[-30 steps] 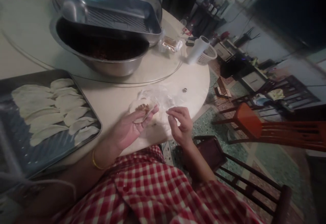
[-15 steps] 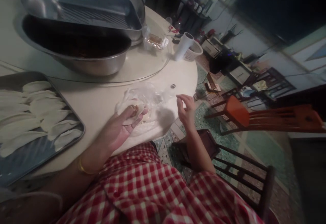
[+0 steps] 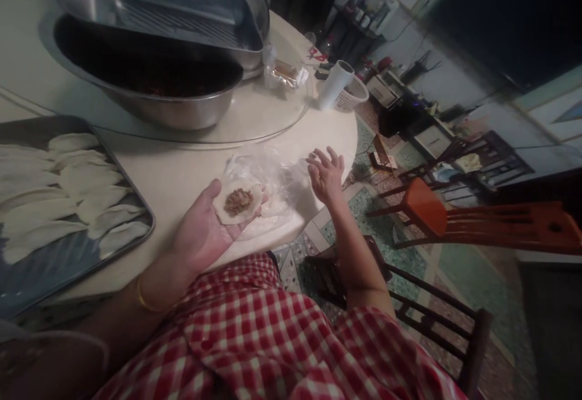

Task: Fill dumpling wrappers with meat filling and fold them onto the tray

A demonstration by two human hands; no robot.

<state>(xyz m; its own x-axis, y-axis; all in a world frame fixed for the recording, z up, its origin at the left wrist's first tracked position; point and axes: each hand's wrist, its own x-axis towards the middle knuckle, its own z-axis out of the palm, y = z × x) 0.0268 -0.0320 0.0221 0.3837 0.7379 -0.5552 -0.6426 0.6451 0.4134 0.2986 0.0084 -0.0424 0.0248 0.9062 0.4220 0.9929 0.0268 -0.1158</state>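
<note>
Left hand (image 3: 200,236) cradles dumpling wrapper (image 3: 222,211) on open palm; right hand (image 3: 325,176) grip released, empty. Wrapper likely soft, light, tear-prone: pinch rim.

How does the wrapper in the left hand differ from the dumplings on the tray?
The wrapper lies open and round, brown filling showing; the dumplings are folded shut into half-moons, filling hidden. The wrapper is one piece resting on the left hand; the dumplings lie in rows on the metal tray. Both are pale dough.
</note>
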